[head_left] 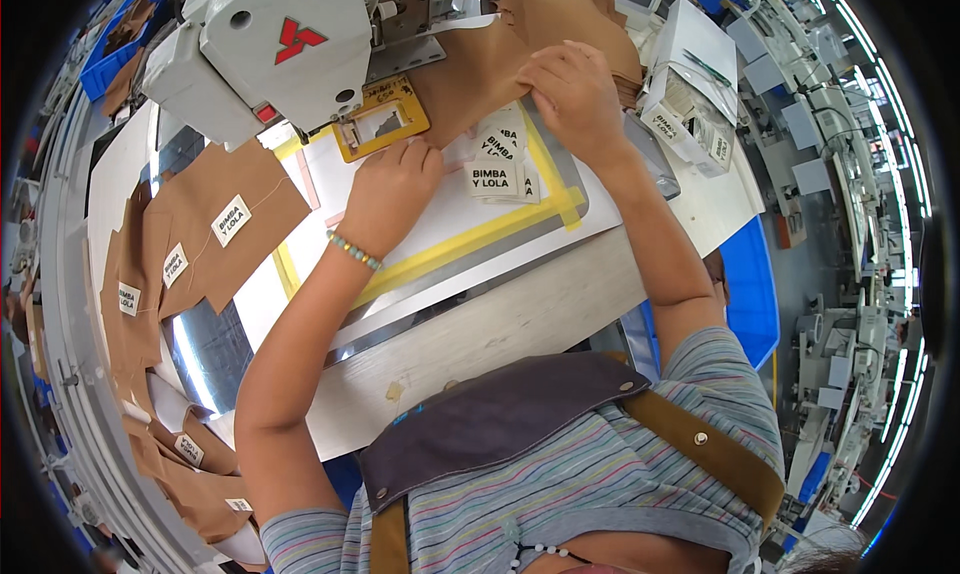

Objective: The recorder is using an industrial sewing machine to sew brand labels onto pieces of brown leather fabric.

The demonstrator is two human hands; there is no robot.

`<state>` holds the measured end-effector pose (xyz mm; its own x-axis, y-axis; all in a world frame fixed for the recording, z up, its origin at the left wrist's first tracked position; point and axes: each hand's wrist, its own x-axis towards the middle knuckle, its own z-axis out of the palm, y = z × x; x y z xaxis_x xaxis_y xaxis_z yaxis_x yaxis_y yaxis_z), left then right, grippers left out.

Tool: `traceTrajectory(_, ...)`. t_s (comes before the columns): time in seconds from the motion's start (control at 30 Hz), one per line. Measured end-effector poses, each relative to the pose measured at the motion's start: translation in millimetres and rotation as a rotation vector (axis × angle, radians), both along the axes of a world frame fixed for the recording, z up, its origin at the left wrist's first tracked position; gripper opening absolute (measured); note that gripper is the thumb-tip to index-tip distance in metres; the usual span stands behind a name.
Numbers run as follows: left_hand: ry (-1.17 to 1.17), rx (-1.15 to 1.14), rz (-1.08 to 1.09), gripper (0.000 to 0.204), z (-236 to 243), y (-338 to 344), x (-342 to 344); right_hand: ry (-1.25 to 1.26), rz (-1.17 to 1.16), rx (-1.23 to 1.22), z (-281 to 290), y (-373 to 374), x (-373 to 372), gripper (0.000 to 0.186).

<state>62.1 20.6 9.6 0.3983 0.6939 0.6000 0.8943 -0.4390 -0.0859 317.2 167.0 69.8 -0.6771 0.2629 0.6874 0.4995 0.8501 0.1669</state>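
A brown fabric piece [470, 71] stretches from under the sewing machine head [290, 49] toward the stack at the back. My right hand [575, 99] pinches its right edge, fingers bent and pressed together. At the piece's near corner my left hand [395, 194] is closed with curled fingers, close beside a yellow frame [412, 124] under the needle area. The left fingertips are partly hidden, but the fabric corner runs into them. Between the hands, a loose pile of white printed labels [492, 178] lies on the white, yellow-taped work plate [440, 249].
Brown pieces with sewn-on labels [225, 189] overlap at the left and hang over the table edge. More brown pieces [610, 34] are stacked at the back. A white box of labels [690, 124] stands at the right, near a blue bin [750, 284].
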Motion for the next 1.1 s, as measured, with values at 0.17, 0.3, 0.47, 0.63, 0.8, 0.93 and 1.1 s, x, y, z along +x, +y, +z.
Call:
traceTrajectory(0.17, 0.183, -0.16, 0.185, 0.022, -5, -42, -32, -0.024, 0.091, -0.013, -19, -15, -19, 0.016)
traceTrajectory(0.3, 0.274, -0.059, 0.26, 0.012, -10, -61, -60, -0.137, 0.2, -0.035, -38, -21, -36, 0.024)
traceTrajectory(0.47, 0.274, -0.127, 0.355, 0.023, -14, -83, -85, -0.301, 0.227, -0.164, -48, -38, -49, 0.019)
traceTrajectory(0.63, 0.051, -0.196, 0.332, 0.047, -3, -94, -79, -0.265, 0.17, -0.392, -50, -39, -33, 0.051)
traceTrajectory(0.8, -0.171, -0.348, 0.267, 0.058, -3, -99, -63, -0.406, 0.101, -0.449, -55, -45, -24, 0.062)
traceTrajectory(0.93, -0.183, -0.39, 0.276, 0.059, -5, -102, -63, -0.436, 0.106, -0.491, -52, -45, -20, 0.063)
traceTrajectory(1.1, -0.156, -0.391, 0.286, 0.056, -4, -105, -58, -0.451, 0.121, -0.504, -49, -45, -15, 0.065)
